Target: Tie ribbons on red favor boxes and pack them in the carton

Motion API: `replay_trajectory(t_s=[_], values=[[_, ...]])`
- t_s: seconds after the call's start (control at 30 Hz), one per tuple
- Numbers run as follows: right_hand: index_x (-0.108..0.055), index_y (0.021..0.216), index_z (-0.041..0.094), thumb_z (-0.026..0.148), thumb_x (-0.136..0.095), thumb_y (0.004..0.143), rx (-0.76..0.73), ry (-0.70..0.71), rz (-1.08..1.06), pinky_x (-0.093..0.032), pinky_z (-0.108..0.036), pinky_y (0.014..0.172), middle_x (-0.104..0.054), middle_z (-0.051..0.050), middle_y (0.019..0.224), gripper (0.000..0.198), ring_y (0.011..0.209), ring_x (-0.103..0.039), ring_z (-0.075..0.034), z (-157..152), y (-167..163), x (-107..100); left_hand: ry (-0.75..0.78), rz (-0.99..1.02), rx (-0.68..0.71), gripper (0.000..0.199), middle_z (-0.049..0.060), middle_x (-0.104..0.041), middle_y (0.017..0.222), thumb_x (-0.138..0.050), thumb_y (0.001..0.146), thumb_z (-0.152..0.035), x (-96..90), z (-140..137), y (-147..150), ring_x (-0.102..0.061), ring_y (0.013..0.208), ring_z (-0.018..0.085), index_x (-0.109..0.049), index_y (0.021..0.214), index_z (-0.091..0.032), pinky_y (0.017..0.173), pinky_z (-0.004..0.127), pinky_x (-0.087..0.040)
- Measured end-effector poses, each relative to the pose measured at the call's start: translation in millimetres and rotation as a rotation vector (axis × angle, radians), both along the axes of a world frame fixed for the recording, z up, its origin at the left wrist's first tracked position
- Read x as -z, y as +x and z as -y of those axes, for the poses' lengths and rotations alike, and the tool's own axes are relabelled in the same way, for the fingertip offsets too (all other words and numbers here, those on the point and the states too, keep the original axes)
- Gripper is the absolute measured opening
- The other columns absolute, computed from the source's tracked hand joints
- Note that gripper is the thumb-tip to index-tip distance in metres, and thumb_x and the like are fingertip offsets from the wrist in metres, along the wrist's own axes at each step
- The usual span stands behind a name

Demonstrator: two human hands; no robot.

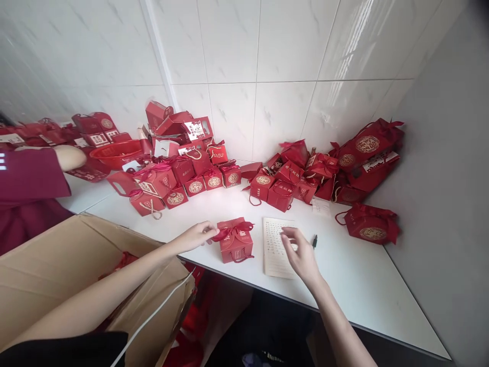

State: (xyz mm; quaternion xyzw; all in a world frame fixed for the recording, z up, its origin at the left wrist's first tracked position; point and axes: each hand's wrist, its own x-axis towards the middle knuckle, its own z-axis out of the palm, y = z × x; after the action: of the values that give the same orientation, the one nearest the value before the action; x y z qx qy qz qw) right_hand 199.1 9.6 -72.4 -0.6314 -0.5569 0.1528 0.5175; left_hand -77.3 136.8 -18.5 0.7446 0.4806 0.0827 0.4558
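Taking the view's centre as the dial, a co-worker's sleeve (pixel 32 176) is at nine o'clock and a carton (pixel 46 265) at eight. Between seven and eight, the left hand (pixel 196 237) pinches the left end of the bow (pixel 236 229) between thumb and fingertip. The bow sits on the box (pixel 231 252), at six. At five lies a pad (pixel 273 262); over its right side the right hand (pixel 301 257) hovers, fingers loosely curled, thumb apart. A pen (pixel 315 241) lies at four.

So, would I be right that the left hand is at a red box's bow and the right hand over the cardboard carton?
Almost: the head view shows the right hand over the notepad; the left hand is at the bow on a red box.
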Motion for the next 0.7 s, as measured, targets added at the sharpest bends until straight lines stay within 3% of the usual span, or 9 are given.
replay_trajectory(t_s=[0.1, 0.2, 0.33, 0.43, 0.57, 0.7], values=[[-0.056, 0.095, 0.019, 0.049, -0.044, 0.087, -0.200, -0.075, -0.029, -0.048, -0.031, 0.069, -0.061, -0.008, 0.099, 0.034, 0.082, -0.059, -0.020, -23.1, -29.1, -20.6, 0.090, 0.121, 0.047, 0.039, 0.001, -0.058, 0.074, -0.049, 0.073, -0.056, 7.0, -1.8, -0.3, -0.058, 0.069, 0.016, -0.053, 0.074, -0.017, 0.062, 0.027, -0.045], [-0.058, 0.089, 0.019, 0.052, -0.046, 0.083, -0.269, -0.086, -0.056, -0.046, -0.031, 0.072, -0.063, -0.007, 0.093, 0.036, 0.082, -0.059, -0.020, -45.7, -46.5, -28.2, 0.133, 0.227, 0.040, 0.035, 0.001, -0.058, 0.073, -0.050, 0.076, -0.051, 10.2, -2.8, -0.9, -0.055, 0.066, 0.014, -0.054, 0.077, -0.017, 0.063, 0.027, -0.046], [-0.056, 0.073, 0.019, 0.054, -0.047, 0.078, -0.258, -0.128, -0.099, -0.044, -0.032, 0.067, -0.062, -0.004, 0.072, 0.037, 0.069, -0.058, -0.021, -62.8, -53.7, -26.4, -0.030, 0.305, 0.015, 0.036, -0.001, -0.058, 0.071, -0.058, 0.070, -0.050, 7.9, -1.6, -3.6, -0.055, 0.062, 0.012, -0.054, 0.084, -0.016, 0.064, 0.027, -0.047], [-0.054, 0.070, 0.020, 0.055, -0.047, 0.078, -0.236, -0.131, -0.099, -0.044, -0.031, 0.064, -0.063, -0.004, 0.069, 0.037, 0.066, -0.058, -0.021, -64.9, -54.0, -24.8, -0.126, 0.293, 0.036, 0.040, 0.000, -0.059, 0.073, -0.066, 0.064, -0.047, 5.9, 0.3, -6.2, -0.054, 0.062, 0.011, -0.056, 0.087, -0.015, 0.061, 0.026, -0.046], [-0.049, 0.069, 0.021, 0.053, -0.044, 0.082, -0.233, -0.137, -0.090, -0.044, -0.031, 0.065, -0.062, -0.003, 0.062, 0.035, 0.062, -0.059, -0.020, -63.2, -54.8, -26.7, -0.153, 0.193, 0.085, 0.041, -0.002, -0.055, 0.059, -0.068, 0.061, -0.051, 9.1, -0.8, -8.1, -0.051, 0.056, 0.011, -0.056, 0.073, -0.014, 0.056, 0.025, -0.042], [-0.048, 0.068, 0.022, 0.052, -0.043, 0.084, -0.226, -0.129, -0.041, -0.044, -0.031, 0.065, -0.062, -0.002, 0.062, 0.035, 0.061, -0.060, -0.020, -63.7, -56.5, -27.0, -0.119, 0.228, 0.092, 0.044, -0.003, -0.053, 0.056, -0.064, 0.062, -0.057, 14.0, -4.1, -9.9, -0.049, 0.053, 0.010, -0.054, 0.069, -0.015, 0.056, 0.025, -0.040]])
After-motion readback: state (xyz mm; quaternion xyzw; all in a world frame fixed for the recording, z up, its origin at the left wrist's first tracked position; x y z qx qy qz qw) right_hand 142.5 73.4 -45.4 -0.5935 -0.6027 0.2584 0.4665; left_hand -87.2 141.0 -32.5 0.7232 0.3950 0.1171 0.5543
